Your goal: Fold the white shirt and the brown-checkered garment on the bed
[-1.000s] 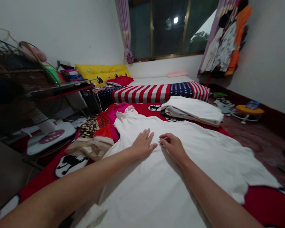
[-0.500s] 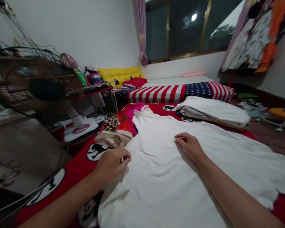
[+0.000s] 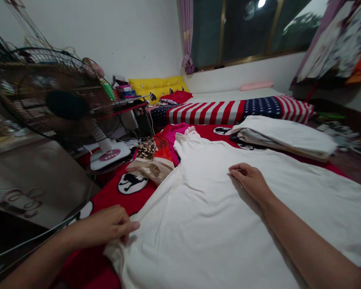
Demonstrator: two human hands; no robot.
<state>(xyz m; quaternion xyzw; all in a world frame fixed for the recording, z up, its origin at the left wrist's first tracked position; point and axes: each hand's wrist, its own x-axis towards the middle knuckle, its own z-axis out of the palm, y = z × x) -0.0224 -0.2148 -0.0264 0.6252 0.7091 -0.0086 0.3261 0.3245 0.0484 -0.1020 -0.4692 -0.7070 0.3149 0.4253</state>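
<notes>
A large white shirt [image 3: 198, 216] lies spread out, lightly wrinkled, with its narrow end toward the far side. My left hand [image 3: 111, 225] is at its near left edge, fingers curled and closed on the cloth there. Over the middle of the fabric, my right hand [image 3: 249, 180] has thumb and fingertips pinched together on the shirt; its forearm crosses the right part of the garment. Beneath the shirt is a red bedspread [image 3: 105, 200] with black-and-white round patches.
Folded white clothes [image 3: 285, 134] are stacked at the far right. A heap of colourful garments [image 3: 156, 154] lies at the far left. A standing fan [image 3: 67, 104] is beside the bed. Behind is another bed with a striped, starred cover [image 3: 210, 113]. Clothes hang [image 3: 327, 48] by the window.
My left hand has moved down and left along the shirt's edge, which now runs straighter. My right hand stays at about the same spot on the cloth. The view has shifted slightly.
</notes>
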